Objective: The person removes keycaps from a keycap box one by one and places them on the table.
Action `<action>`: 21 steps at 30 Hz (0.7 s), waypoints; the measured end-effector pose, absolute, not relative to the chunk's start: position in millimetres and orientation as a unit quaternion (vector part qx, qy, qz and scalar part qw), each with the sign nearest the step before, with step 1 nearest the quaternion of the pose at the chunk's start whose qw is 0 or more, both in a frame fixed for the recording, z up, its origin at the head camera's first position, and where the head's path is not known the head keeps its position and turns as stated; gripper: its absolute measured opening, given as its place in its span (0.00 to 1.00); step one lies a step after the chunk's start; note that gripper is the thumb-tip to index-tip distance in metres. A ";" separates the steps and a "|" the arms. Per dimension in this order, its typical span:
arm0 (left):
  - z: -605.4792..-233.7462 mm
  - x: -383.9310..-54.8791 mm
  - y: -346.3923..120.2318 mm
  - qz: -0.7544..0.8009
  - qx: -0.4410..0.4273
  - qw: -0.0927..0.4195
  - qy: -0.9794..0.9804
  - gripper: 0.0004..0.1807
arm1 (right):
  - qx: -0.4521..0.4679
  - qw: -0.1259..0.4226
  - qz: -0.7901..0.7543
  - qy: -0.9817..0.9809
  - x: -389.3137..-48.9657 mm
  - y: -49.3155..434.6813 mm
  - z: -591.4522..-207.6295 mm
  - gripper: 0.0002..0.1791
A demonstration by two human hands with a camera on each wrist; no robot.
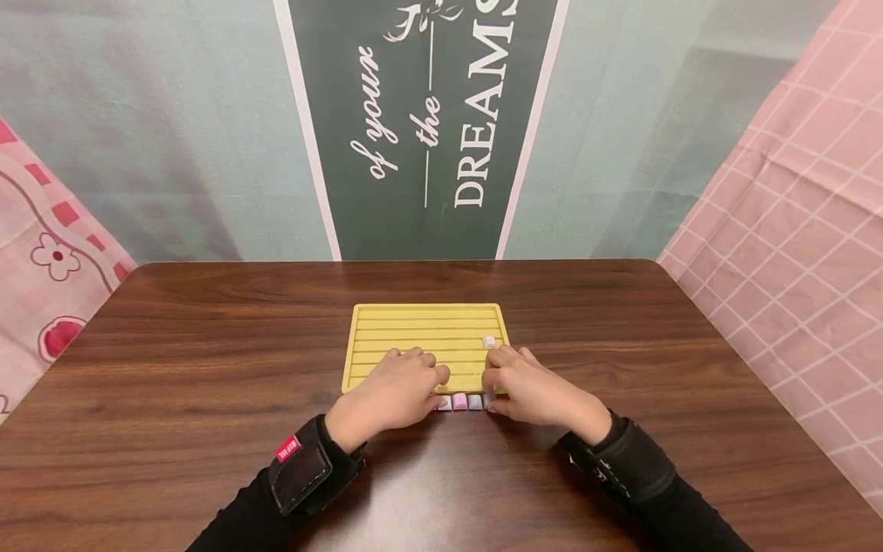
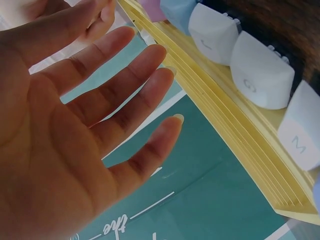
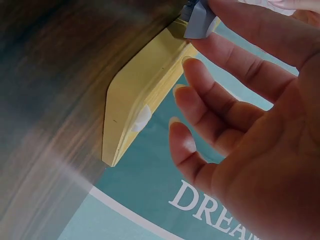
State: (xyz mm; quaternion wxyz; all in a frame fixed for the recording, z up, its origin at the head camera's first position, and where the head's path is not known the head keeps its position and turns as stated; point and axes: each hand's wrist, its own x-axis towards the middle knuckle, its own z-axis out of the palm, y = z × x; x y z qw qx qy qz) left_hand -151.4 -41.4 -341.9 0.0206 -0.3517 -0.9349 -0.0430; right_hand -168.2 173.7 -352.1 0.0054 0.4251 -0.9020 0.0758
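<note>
A yellow ridged tray (image 1: 414, 335) lies on the table, with a white keycap (image 1: 489, 341) in its right part. Along its near edge runs a row of keycaps, among them a pink keycap (image 1: 460, 401) and white lettered keycaps (image 2: 262, 75). At the row's right end, my right hand (image 1: 527, 389) pinches a grey keycap (image 3: 200, 21) between thumb and index finger. Its other fingers are bent loosely over the tray's corner. My left hand (image 1: 396, 389) hovers over the near left of the tray and row, fingers loosely extended; nothing shows in its grasp.
The dark wooden table (image 1: 207, 345) extends around the tray on all sides. Behind its far edge hangs a green cloth (image 1: 414, 230) with white lettering. Pink patterned cloths flank the table, including a checked cloth (image 1: 793, 268) at right.
</note>
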 end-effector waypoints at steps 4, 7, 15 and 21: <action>-343.0 -151.1 -40.7 -0.040 -0.352 0.021 -0.935 0.09 | 0.428 0.009 0.073 -0.901 -168.1 173.5 -354.2 0.09; -343.5 -151.0 -40.5 -0.040 -0.352 0.022 -0.935 0.10 | 0.427 0.009 0.071 -0.901 -167.8 173.6 -355.0 0.09; -343.3 -150.9 -41.1 -0.044 -0.351 0.018 -0.935 0.09 | 0.418 0.008 0.076 -0.905 -167.9 173.5 -355.3 0.09; -343.4 -150.9 -41.2 -0.043 -0.353 0.016 -0.935 0.09 | 0.417 0.010 0.075 -0.906 -168.4 174.0 -355.1 0.10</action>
